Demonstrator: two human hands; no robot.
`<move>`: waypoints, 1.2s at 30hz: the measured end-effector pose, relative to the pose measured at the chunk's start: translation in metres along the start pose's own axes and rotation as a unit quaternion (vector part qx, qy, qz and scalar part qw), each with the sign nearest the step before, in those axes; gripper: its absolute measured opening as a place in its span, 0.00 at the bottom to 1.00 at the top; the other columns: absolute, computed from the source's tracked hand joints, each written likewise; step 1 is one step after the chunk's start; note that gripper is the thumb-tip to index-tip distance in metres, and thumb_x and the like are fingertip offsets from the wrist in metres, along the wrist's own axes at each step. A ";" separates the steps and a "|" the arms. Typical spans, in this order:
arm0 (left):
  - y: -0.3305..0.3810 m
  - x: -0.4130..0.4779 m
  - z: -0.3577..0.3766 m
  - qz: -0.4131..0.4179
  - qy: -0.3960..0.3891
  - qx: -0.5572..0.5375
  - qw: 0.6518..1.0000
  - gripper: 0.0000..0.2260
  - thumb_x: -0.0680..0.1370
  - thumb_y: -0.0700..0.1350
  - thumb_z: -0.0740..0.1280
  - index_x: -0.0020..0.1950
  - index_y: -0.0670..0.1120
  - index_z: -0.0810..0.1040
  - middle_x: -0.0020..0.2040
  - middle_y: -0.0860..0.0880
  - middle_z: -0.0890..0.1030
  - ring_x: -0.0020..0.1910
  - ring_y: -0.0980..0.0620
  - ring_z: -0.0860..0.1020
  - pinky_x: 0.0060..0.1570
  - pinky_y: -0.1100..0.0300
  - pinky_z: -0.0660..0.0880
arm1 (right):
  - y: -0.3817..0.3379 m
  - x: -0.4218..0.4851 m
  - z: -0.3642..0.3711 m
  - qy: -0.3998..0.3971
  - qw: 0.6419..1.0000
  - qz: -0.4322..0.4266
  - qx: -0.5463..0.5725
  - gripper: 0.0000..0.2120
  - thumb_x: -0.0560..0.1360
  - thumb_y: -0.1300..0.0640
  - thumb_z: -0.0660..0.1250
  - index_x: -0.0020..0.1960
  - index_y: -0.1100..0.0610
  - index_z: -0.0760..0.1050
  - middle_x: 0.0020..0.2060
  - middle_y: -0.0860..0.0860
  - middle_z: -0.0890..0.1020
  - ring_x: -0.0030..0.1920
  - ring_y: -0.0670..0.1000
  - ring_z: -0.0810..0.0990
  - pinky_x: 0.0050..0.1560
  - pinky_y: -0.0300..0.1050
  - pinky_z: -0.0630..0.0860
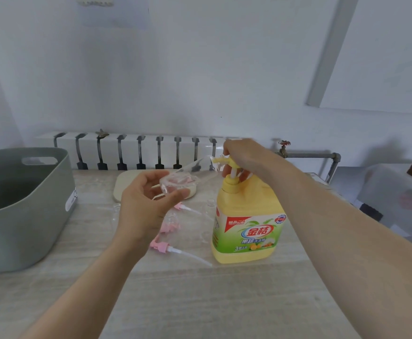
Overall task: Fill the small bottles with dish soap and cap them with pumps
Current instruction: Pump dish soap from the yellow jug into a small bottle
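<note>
Nearest to me, both bare forearms reach out over the pale, streaked table (200,302). A few pink pumps (162,247) lie loose on it between the arms, and the nearest has its white dip tube trailing to the right.

Just right of them stands the big yellow dish soap jug (246,228), upright, with its green and orange label facing this way.

The left hand (146,206) is raised above the pumps. Its fingers and thumb are curled round the base of a small clear bottle (188,176). The bottle is tipped over nearly flat, and its neck points right and away, up to the spout of the jug's yellow pump head (224,160). I cannot tell whether the mouth touches the spout.

The right hand (244,155) comes in from the right and grasps that pump head, with fingers wrapped over the top and more showing below it beside the white stem.

To the left, a grey-green plastic tub (23,204) with handle cut-outs sits on the table. Beyond the left hand lies a round beige board (126,184), partly hidden by the fingers.

At the far edge a white radiator (139,150) runs along the wall. To its right is a pipe with a small red-handled valve (284,145).
</note>
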State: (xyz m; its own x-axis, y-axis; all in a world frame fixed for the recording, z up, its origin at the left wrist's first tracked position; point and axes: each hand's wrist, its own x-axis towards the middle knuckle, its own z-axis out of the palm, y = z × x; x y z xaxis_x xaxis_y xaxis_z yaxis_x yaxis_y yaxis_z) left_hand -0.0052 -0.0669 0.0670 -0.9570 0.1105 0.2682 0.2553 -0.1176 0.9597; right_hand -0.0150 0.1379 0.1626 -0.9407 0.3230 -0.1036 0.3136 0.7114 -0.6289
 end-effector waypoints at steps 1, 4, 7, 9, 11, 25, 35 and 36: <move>-0.001 0.000 -0.001 -0.008 -0.004 -0.015 1.000 0.23 0.63 0.42 0.80 0.56 0.50 0.79 0.51 0.53 0.84 0.50 0.57 0.82 0.40 0.72 0.76 | 0.000 0.000 0.000 -0.002 1.000 0.004 0.001 0.19 0.76 0.60 0.53 0.46 0.68 0.81 0.40 0.59 0.85 0.29 0.53 0.77 0.31 0.37 0.73; -0.002 0.000 -0.002 -0.035 -0.021 -0.059 0.997 0.25 0.61 0.44 0.79 0.57 0.50 0.80 0.52 0.51 0.85 0.53 0.53 0.83 0.43 0.67 0.78 | 0.001 0.000 0.001 -0.013 1.000 0.009 0.012 0.15 0.75 0.61 0.55 0.46 0.65 0.79 0.46 0.59 0.85 0.35 0.55 0.78 0.41 0.42 0.75; -0.004 0.001 -0.003 -0.059 -0.028 -0.095 0.993 0.27 0.59 0.45 0.78 0.58 0.49 0.81 0.52 0.50 0.85 0.55 0.51 0.82 0.56 0.58 0.76 | 0.002 0.000 0.002 -0.004 1.000 -0.004 0.025 0.15 0.74 0.58 0.54 0.43 0.63 0.77 0.42 0.59 0.85 0.38 0.56 0.78 0.51 0.48 0.76; -0.005 0.000 -0.003 -0.069 -0.032 -0.103 0.992 0.28 0.59 0.46 0.79 0.59 0.49 0.81 0.52 0.49 0.85 0.55 0.51 0.82 0.62 0.53 0.74 | 0.003 -0.001 0.003 0.005 1.000 -0.003 0.027 0.14 0.72 0.56 0.54 0.42 0.62 0.77 0.37 0.57 0.86 0.38 0.56 0.78 0.54 0.50 0.76; -0.006 0.001 -0.002 -0.076 -0.032 -0.115 0.990 0.30 0.57 0.48 0.79 0.60 0.49 0.81 0.52 0.48 0.85 0.56 0.50 0.82 0.64 0.51 0.73 | 0.003 0.000 0.003 0.001 1.000 -0.001 0.018 0.15 0.72 0.56 0.54 0.41 0.62 0.77 0.36 0.56 0.85 0.36 0.54 0.76 0.49 0.47 0.76; -0.009 0.001 -0.005 -0.086 -0.023 -0.154 0.984 0.34 0.54 0.49 0.81 0.61 0.48 0.81 0.52 0.47 0.85 0.55 0.48 0.82 0.64 0.50 0.72 | 0.004 0.007 0.014 0.049 0.993 -0.013 -0.102 0.16 0.80 0.63 0.55 0.33 0.55 0.62 0.33 0.52 0.68 0.42 0.56 0.72 0.53 0.54 0.76; -0.012 -0.006 0.000 -0.116 -0.025 -0.174 0.977 0.33 0.54 0.49 0.81 0.60 0.48 0.81 0.53 0.47 0.85 0.58 0.46 0.81 0.55 0.52 0.76 | 0.010 -0.003 0.004 -0.014 0.999 -0.027 0.031 0.11 0.70 0.54 0.54 0.36 0.56 0.73 0.32 0.48 0.84 0.33 0.51 0.67 0.39 0.45 0.67; -0.011 -0.006 0.001 -0.119 -0.023 -0.179 0.976 0.34 0.54 0.49 0.81 0.60 0.47 0.81 0.53 0.47 0.85 0.58 0.46 0.81 0.57 0.51 0.75 | 0.009 -0.005 0.003 -0.023 0.997 -0.032 0.061 0.12 0.70 0.52 0.54 0.38 0.56 0.74 0.34 0.50 0.86 0.33 0.51 0.69 0.38 0.45 0.68</move>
State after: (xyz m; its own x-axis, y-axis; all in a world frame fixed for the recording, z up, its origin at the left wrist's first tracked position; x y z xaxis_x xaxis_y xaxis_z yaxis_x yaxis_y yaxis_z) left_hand -0.0018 -0.0657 0.0550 -0.9743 0.2190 0.0533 -0.0448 -0.4199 0.9065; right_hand -0.0078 0.1413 0.1551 -0.9642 0.2479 -0.0943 0.2373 0.6475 -0.7242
